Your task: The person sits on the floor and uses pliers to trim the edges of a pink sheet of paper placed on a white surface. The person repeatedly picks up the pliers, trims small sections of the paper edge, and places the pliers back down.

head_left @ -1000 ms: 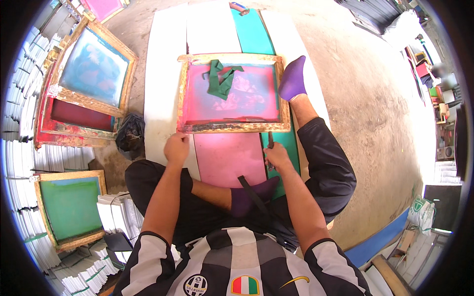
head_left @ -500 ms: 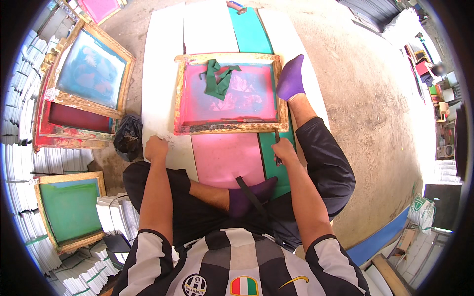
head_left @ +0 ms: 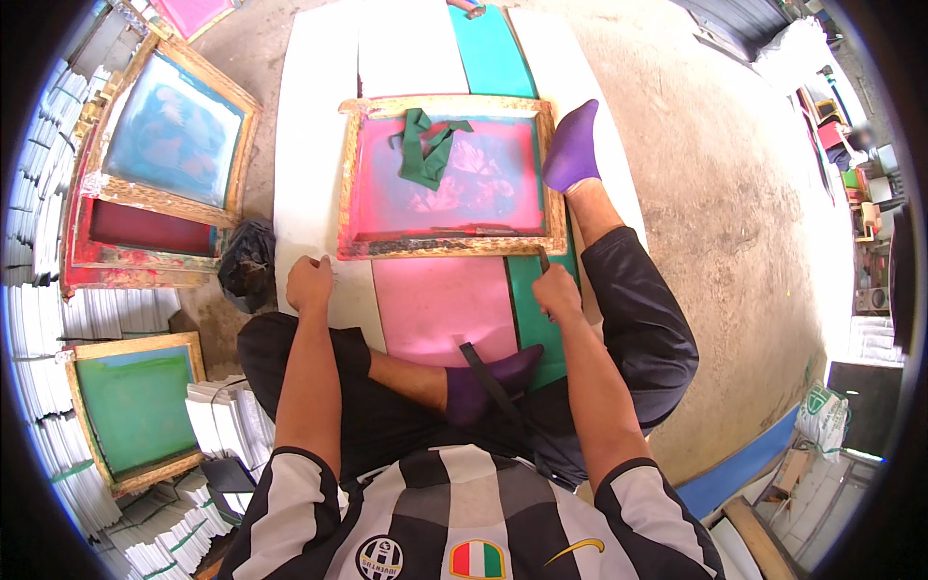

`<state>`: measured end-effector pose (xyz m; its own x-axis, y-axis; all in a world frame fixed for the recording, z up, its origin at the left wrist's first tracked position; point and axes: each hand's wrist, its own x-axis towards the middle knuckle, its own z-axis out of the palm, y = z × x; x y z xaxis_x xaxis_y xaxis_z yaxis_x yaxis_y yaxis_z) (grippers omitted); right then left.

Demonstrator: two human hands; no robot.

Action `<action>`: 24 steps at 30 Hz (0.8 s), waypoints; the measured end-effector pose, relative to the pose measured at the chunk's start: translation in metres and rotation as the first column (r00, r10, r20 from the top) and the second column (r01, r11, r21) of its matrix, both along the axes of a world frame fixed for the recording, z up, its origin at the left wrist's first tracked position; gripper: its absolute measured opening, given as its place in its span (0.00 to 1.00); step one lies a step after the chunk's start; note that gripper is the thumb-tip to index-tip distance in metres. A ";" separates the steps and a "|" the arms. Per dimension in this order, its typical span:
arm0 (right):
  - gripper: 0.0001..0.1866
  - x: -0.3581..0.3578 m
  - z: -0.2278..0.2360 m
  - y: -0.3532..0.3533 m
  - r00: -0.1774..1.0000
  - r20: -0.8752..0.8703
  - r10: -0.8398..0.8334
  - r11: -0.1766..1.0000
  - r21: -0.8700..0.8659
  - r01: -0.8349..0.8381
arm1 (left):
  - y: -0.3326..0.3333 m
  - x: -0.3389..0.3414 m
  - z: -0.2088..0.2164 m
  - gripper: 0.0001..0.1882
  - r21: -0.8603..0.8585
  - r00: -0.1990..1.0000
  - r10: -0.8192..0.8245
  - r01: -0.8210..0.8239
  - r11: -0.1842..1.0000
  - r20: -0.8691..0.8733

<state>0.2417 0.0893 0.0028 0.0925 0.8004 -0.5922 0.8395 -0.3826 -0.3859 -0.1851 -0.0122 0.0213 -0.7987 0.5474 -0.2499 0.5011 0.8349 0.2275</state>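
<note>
Sitting on a dusty concrete floor (head_left: 735, 193), white boards (head_left: 319, 126) spread at frame centre. Lying there, a wooden printing frame (head_left: 449, 246), long axis running left-right, pink mesh holding a green cloth (head_left: 425, 145). Right hand (head_left: 557, 290) gripping the frame's lower right corner; left hand (head_left: 309, 283) curled in a fist, resting on the board, holding nothing visible. Stacked frames (head_left: 164, 164) leaning upper left.
</note>
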 end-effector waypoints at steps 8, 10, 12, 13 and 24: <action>0.09 0.003 -0.021 -0.008 0.930 -0.312 -0.192 0.981 -0.029 0.193 | 0.001 0.005 -0.013 0.20 0.110 0.998 0.003 -0.010 0.994 0.067; 0.09 0.004 -0.024 -0.012 0.916 -0.336 -0.217 0.974 -0.010 0.227 | 0.002 0.006 -0.018 0.18 0.130 0.998 0.002 -0.010 0.991 0.055; 0.10 0.005 -0.032 -0.017 0.889 -0.381 -0.255 0.963 -0.017 0.269 | 0.002 0.006 -0.021 0.17 0.150 0.998 -0.003 -0.005 0.989 0.055; 0.10 0.005 -0.028 -0.016 0.895 -0.371 -0.246 0.966 -0.016 0.259 | 0.001 0.006 -0.022 0.17 0.162 0.998 -0.003 -0.007 0.987 0.062; 0.18 0.005 -0.018 -0.007 0.998 0.049 0.037 0.997 0.066 -0.040 | -0.003 0.014 -0.021 0.17 0.181 0.995 -0.012 -0.005 0.984 0.094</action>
